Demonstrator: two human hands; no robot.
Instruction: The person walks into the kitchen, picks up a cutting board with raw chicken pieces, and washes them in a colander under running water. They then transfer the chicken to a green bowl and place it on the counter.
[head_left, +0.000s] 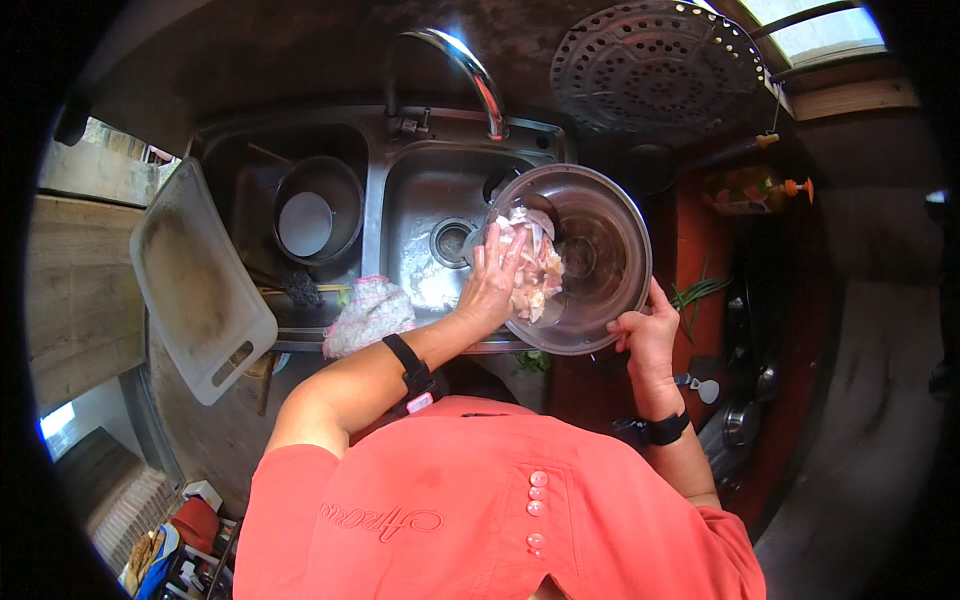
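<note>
A large round metal bowl (610, 215) is tilted over the right edge of the right sink basin (415, 200). Pale pink pieces of raw meat (541, 275) are heaped along the bowl's left side. Against this meat lies my left hand (488, 285), its fingers stretched out and its palm turned toward the pieces. My right hand (648, 333) grips the bowl's rim at the lower right, the thumb on the rim and the other fingers partly hidden beneath.
A curved chrome faucet (470, 75) arches over the sink. The left basin holds a dark pot (345, 200). A cutting board (190, 260) leans at the left, and a cloth (370, 318) hangs over the front edge. Right are green stalks (697, 292) and a yellow-green bottle (750, 190).
</note>
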